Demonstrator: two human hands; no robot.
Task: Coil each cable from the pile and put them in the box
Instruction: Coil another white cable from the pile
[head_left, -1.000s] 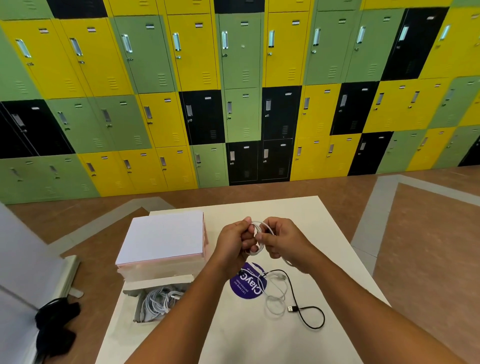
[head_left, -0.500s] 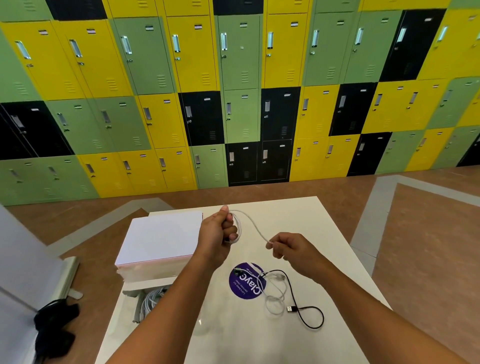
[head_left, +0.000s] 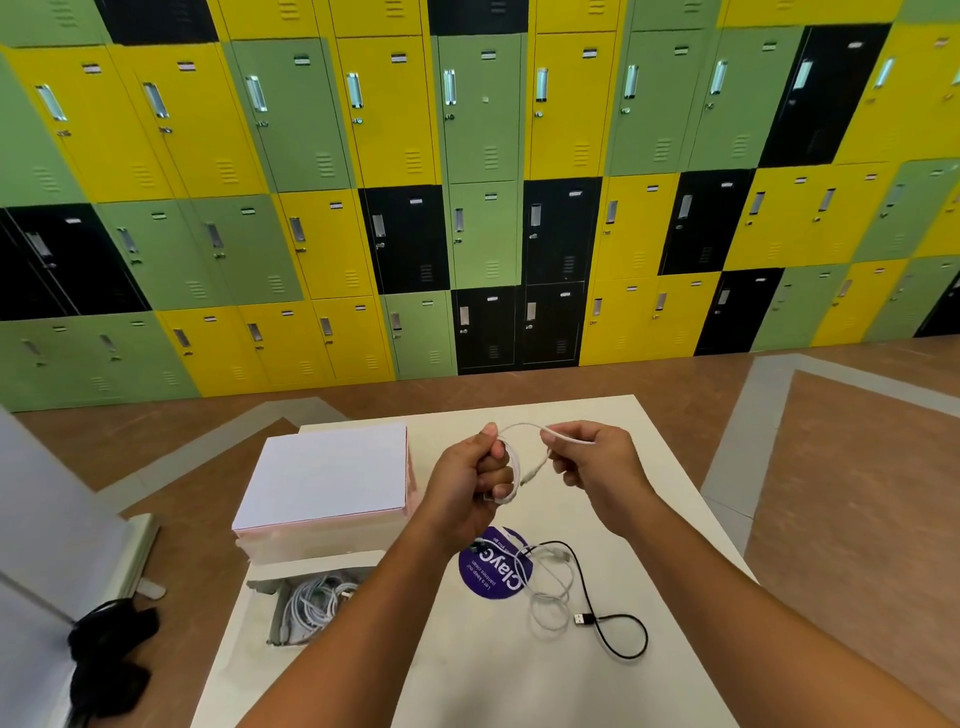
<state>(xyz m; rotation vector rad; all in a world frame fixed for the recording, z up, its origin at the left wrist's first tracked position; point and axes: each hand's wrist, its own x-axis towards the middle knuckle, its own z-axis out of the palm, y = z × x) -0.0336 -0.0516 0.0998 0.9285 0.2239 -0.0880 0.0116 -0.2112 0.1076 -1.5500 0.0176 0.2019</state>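
Coiling step: the left hand (head_left: 470, 475) grips the white cable (head_left: 522, 425) loops; the right hand (head_left: 592, 457) pinches its tail, which probably needs one more wrap.

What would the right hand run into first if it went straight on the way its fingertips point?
Probably the white cable with its dangling plug, then the left hand gripping the coil. The right hand points at them across a short gap. Depth is uncertain.

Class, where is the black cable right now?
In the head view, the black cable lies on the white table, right of the purple sticker.
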